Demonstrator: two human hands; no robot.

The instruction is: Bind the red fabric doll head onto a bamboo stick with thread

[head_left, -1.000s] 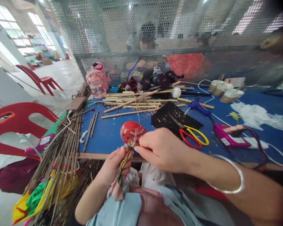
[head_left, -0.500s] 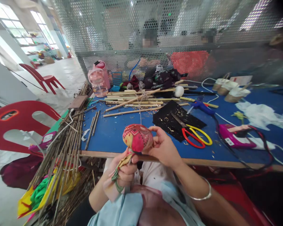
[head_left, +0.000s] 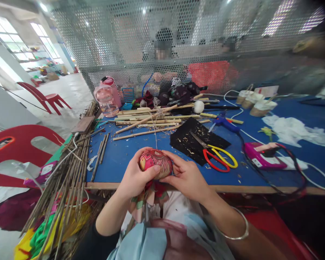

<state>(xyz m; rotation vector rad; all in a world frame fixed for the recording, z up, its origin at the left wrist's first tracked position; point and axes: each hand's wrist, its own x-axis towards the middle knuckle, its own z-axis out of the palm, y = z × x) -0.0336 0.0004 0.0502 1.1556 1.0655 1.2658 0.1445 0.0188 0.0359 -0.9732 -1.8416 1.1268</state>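
Observation:
A round ball wrapped in red and tan patterned cloth is held between both hands at the table's front edge. My left hand is closed round its left side, thumb across the front. On the other side my right hand grips the ball with thumb and fingers. Loose cloth ends hang below it over my lap. A thin string runs from the ball's top up toward the sticks.
On the blue table are red-and-yellow scissors on black cloth, a blue glue gun, bamboo sticks, a white ball and a magenta power strip. Long stalks lean at the left. Behind stands a perforated metal screen.
My left hand has let go of the bunched cloth tail and moved up round the ball's left side. The tail now hangs loose. The view has shifted slightly.

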